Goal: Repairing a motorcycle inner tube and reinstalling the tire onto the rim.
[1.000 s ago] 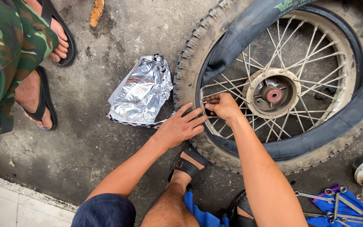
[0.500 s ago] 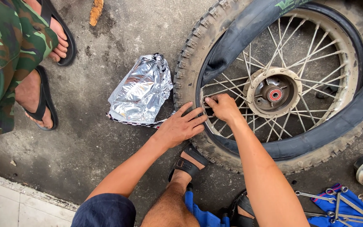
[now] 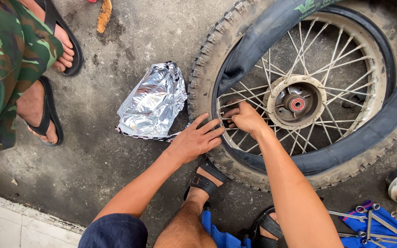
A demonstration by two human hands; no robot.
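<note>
The wheel (image 3: 299, 98) lies flat on the concrete floor (image 3: 93, 160), and the work on it looks about half done, as far as I can judge. The knobby tyre (image 3: 203, 78) is already loose from the rim on this side, and the black inner tube (image 3: 263, 34) is pulled out in a big loop that runs from 11 o'clock of the wheel, over the top, and down around to 5 o'clock. At about 8 o'clock of the wheel the tube is not free yet, so this part seems to be left.

The left hand (image 3: 196, 140) lies flat with the fingers spread on the tyre at 8 o'clock; it presses and grasps nothing. The right hand (image 3: 246, 117) is just beside it, inside the rim at 9 o'clock of the hub (image 3: 295, 103), with the fingers curled closed near the spokes (image 3: 336, 50). It seems to pinch something small there, but I cannot tell what it is.

The tyre is rough, dusty rubber with square blocks. The tube is smooth and dull black. The spokes are thin shiny metal wires, and the hub is a round grey metal drum with a red centre. At 9 o'clock from the wheel lies a crumpled silver foil bag (image 3: 152, 103). At 5 o'clock, some metal wrenches (image 3: 373, 225) lie on a blue cloth (image 3: 387, 220).
</note>
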